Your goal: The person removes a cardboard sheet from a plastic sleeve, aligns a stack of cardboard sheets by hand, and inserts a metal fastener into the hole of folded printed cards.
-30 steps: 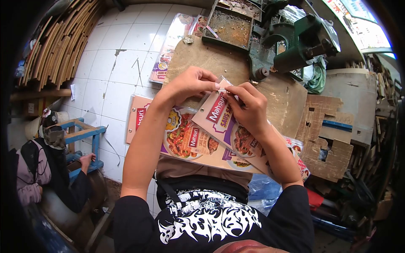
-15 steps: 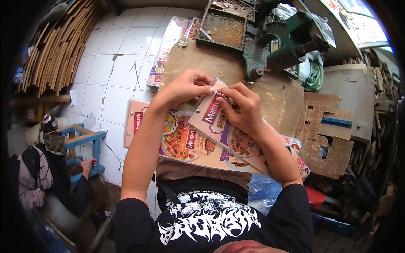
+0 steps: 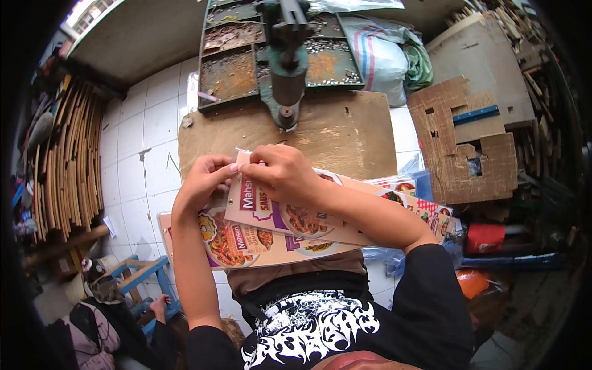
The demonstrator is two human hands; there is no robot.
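Observation:
A printed food sign (image 3: 245, 213) with a clear plastic edge and a metal eyelet lies slantwise over another printed sign (image 3: 217, 245) across my lap and the board's near edge. My left hand (image 3: 209, 182) is closed, thumb and fingers pinching at the upper sign's top left corner. Right beside it, my right hand (image 3: 280, 172) grips the same corner with bent fingers, its forearm lying over the signs. What is between the fingertips is too small to make out. Both hands are just short of the green press (image 3: 288, 86).
The press stands on a wooden board (image 3: 333, 132), between metal trays (image 3: 228, 74) holding small metal bits. A white sack (image 3: 376, 58) and cut plywood (image 3: 444, 166) are to the right. Wood strips (image 3: 68, 160) stack at left, near another person's hand (image 3: 160, 305) and a blue stool (image 3: 145, 274).
My view has swung, so the press now stands straight ahead of me. Both hands and the signs appear lower and farther left in view, with the pinch on the corner kept.

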